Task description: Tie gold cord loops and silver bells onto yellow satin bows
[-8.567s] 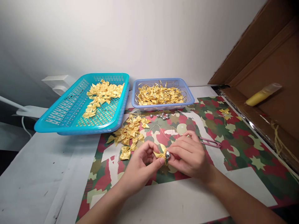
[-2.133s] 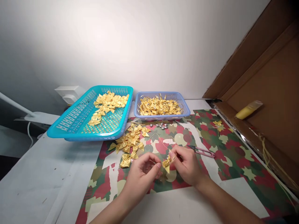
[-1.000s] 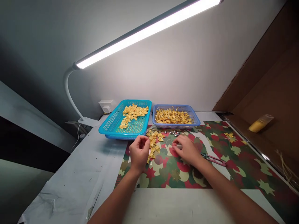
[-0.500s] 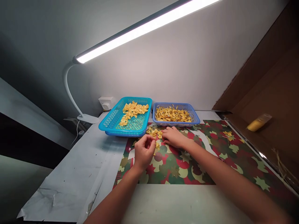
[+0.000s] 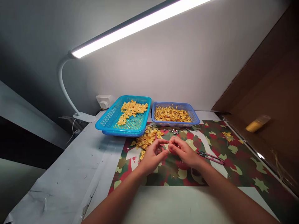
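My left hand (image 5: pixel 153 157) and my right hand (image 5: pixel 184 152) meet over the patterned mat, fingertips almost touching. Both have curled, pinching fingers; whatever lies between them is too small or hidden to make out. Left of my hands is a pile of yellow ribbon bows (image 5: pixel 147 138), with a single bow (image 5: pixel 142 155) at its near edge. Small silvery bells or beads (image 5: pixel 174 132) lie just beyond my right hand. A pair of thread snips (image 5: pixel 211 157) with reddish handles rests to the right, partly behind my right wrist.
A turquoise basket (image 5: pixel 100 126) holding yellow bows stands at the back left. Beside it a blue basket (image 5: pixel 196 119) carries bows with golden ties. A lamp (image 5: pixel 85 117) is clamped at the left edge. More bows (image 5: pixel 227 135) lie right, near a cardboard wall (image 5: pixel 268 93).
My right hand has drawn back from the bow pile toward me, and my left hand has moved right to meet it. The bow pile, silvery pieces and snips are now uncovered.
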`<state>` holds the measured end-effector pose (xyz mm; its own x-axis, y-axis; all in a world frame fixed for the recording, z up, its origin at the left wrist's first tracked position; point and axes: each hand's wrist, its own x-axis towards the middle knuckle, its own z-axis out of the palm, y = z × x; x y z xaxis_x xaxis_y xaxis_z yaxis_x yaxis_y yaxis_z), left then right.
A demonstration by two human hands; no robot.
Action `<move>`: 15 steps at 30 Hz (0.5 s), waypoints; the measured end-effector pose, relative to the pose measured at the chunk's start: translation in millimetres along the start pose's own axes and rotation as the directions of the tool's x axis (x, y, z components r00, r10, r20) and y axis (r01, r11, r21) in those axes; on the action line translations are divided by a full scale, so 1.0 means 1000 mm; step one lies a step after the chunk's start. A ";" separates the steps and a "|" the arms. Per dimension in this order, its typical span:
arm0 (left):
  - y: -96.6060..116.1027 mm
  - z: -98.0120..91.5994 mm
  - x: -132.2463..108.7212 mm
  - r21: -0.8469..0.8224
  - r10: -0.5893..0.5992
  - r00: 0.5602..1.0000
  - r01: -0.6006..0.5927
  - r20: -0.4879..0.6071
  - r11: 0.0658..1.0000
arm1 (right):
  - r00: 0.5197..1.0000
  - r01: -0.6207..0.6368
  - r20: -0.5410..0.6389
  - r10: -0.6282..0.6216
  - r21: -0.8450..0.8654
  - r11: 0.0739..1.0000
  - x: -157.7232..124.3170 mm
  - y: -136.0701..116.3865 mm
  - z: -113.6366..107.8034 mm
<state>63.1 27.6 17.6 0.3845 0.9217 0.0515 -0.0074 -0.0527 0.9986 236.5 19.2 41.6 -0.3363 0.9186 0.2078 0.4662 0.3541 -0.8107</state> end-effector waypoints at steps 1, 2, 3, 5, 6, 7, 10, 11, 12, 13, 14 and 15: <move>-0.001 0.003 -0.001 -0.042 -0.010 0.998 0.013 0.070 0.999 | 1.000 -0.007 -0.025 0.008 0.038 0.999 -0.005 -0.001 0.001; -0.001 0.005 -0.002 -0.090 -0.017 0.991 0.030 0.134 0.996 | 0.999 -0.013 -0.048 0.016 0.066 0.998 -0.009 -0.001 0.003; -0.001 0.007 -0.003 -0.133 -0.025 0.981 0.051 0.191 0.990 | 0.997 -0.021 -0.070 0.028 0.095 0.995 -0.013 -0.001 0.004; -0.002 0.010 -0.004 -0.174 -0.052 0.962 0.101 0.267 0.980 | 0.993 -0.048 -0.102 0.067 0.179 0.983 -0.021 0.001 0.006; -0.002 0.010 -0.005 -0.166 -0.070 0.956 0.122 0.286 0.979 | 0.990 -0.063 -0.108 0.090 0.231 0.971 -0.024 0.002 0.007; -0.003 0.011 -0.005 -0.142 -0.088 0.952 0.134 0.292 0.981 | 0.988 -0.076 -0.109 0.110 0.282 0.956 -0.028 0.004 0.008; -0.005 0.011 -0.005 -0.090 -0.118 0.949 0.150 0.291 0.985 | 0.981 -0.097 -0.119 0.150 0.364 0.926 -0.035 0.010 0.009; -0.005 0.011 -0.005 -0.080 -0.124 0.950 0.152 0.286 0.985 | 0.976 -0.099 -0.146 0.162 0.366 0.926 -0.037 0.012 0.008; -0.004 0.011 -0.005 -0.069 -0.129 0.952 0.154 0.277 0.986 | 0.967 -0.097 -0.188 0.173 0.356 0.929 -0.039 0.014 0.007; -0.004 0.011 -0.005 -0.058 -0.135 0.954 0.156 0.267 0.986 | 0.955 -0.092 -0.236 0.178 0.334 0.938 -0.040 0.016 0.006; -0.003 0.012 -0.006 -0.046 -0.140 0.956 0.157 0.257 0.987 | 0.946 -0.084 -0.278 0.170 0.298 0.951 -0.041 0.017 0.005; -0.002 0.012 -0.006 -0.031 -0.142 0.959 0.154 0.245 0.988 | 0.941 -0.069 -0.304 0.146 0.251 0.966 -0.042 0.017 0.003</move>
<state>71.7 17.5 15.1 0.5960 0.7973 -0.0955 0.0236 0.1015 0.9946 255.9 -14.0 16.8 0.0001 0.9700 0.2432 0.2685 0.2343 -0.9344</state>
